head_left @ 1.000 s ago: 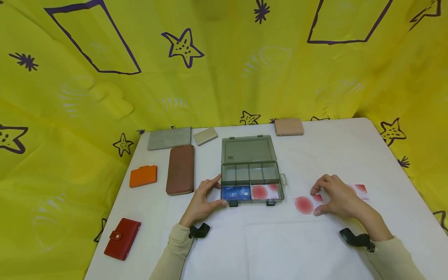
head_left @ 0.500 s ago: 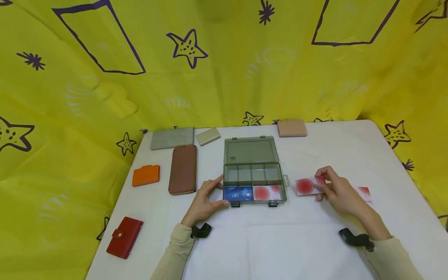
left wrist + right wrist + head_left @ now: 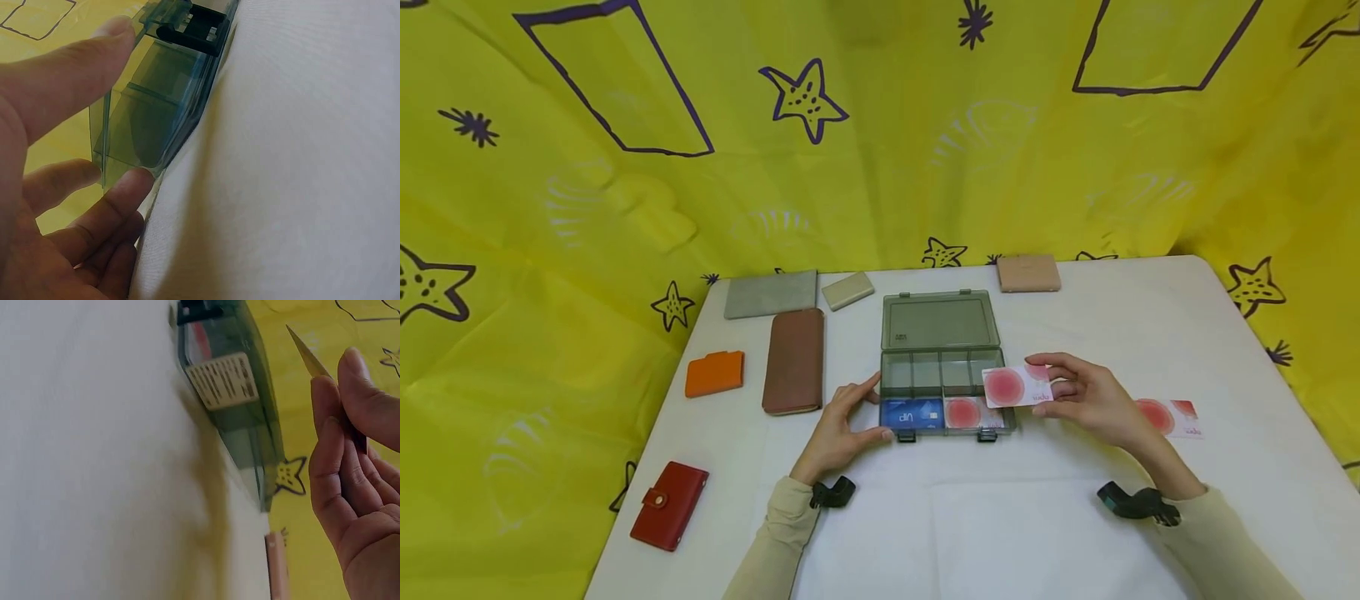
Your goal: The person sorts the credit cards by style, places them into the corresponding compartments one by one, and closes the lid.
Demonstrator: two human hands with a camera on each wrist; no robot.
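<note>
Head view: right hand [image 3: 1093, 400] pinches card [image 3: 1017, 386] above box [image 3: 942, 383]; left hand [image 3: 842, 425] braces box, fingers relaxed.

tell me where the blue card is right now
In the head view the blue card lies in the front left compartment of the open box, beside a red-spotted card and right by the left hand.

Count, placed relative to the open plastic organizer box [image 3: 938, 323]:

- Organizer boxes: 1.
- Cards: 4. Blue card [image 3: 911, 412] and red-dot card [image 3: 967, 412] inside its front row; one red-dot card [image 3: 1017, 386] over its right end; one red-dot card [image 3: 1168, 417] on the table right of it.
- Wallets/cases: 6. Grey [image 3: 771, 293], beige [image 3: 847, 290], brown [image 3: 793, 360], orange [image 3: 715, 372], red [image 3: 668, 505] to its left; tan [image 3: 1028, 272] behind-right.
- Hands: 2.
</note>
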